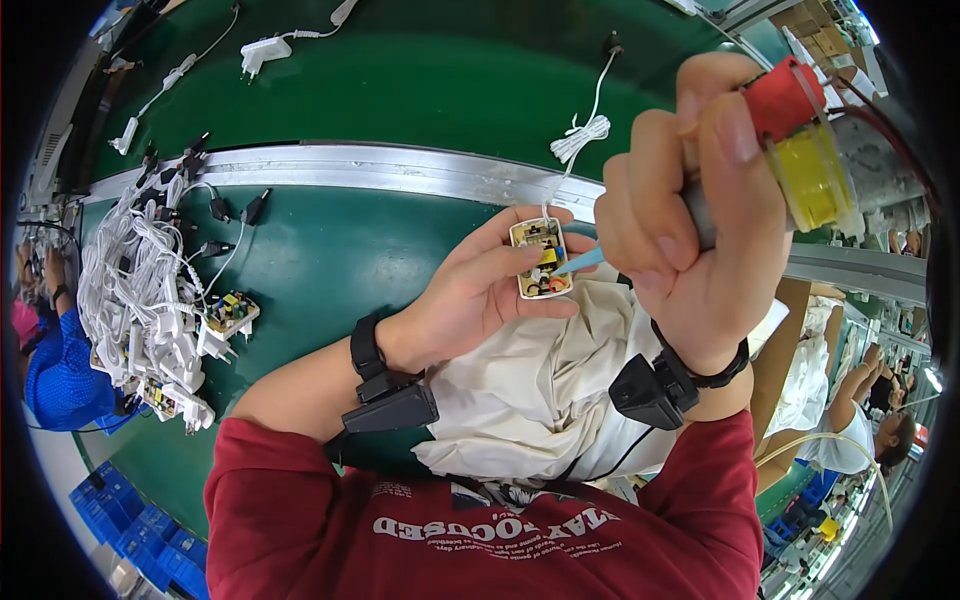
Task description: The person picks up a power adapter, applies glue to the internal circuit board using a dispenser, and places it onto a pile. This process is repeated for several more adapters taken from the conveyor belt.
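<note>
My left hand [455, 290] holds a small white power adapter [544, 283] with its casing uncovered, the thumb lying across its edge. Inside show a circuit board, a yellow-wrapped transformer and other small parts. In my right hand [715, 200], raised close to the camera, is a dispensing gun [815, 180] with a grey body and red and yellow tape. Its light-blue nozzle [580, 262] points down-left, with the tip at the adapter's right side. Whether the tip touches the parts, I cannot tell. A white cord runs up from the adapter to a bundled coil [580, 138].
A heap of white corded adapters [150, 290], some uncovered, lies on the green table at left. Beyond a metal rail [330, 165], a green belt [400, 90] carries a white plug [265, 55]. White cloth [540, 380] covers my lap. Blue bins [110, 510] and other people [850, 430] flank me.
</note>
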A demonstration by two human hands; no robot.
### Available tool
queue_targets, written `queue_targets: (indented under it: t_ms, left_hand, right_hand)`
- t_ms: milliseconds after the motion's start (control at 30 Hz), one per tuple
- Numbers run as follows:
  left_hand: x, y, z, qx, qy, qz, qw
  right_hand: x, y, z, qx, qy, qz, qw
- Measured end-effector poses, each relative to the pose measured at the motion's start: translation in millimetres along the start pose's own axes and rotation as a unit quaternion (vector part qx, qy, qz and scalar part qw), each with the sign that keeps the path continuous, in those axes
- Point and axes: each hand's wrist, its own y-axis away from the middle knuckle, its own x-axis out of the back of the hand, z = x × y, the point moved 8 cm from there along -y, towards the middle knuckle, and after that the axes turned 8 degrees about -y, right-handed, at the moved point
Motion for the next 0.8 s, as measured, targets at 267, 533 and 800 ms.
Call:
queue_targets:
  t_ms: [267, 533, 800]
  left_hand:
    - [-1.5, 1.5, 6.5, -0.021, 0.044, 0.009, 0.999]
    - [-0.5, 2.1, 6.7, -0.025, 0.048, 0.008, 0.999]
    - [-0.4, 2.0, 8.2, -0.024, 0.039, 0.019, 0.999]
  right_hand:
    - [-3.0, -2.8, -5.9, 0.022, 0.003, -0.043, 0.999]
    - [0.2, -2.7, -0.7, 0.013, -0.026, -0.049, 0.998]
    - [-1.1, -4.1, -4.7, -0.018, -0.013, 0.012, 1.000]
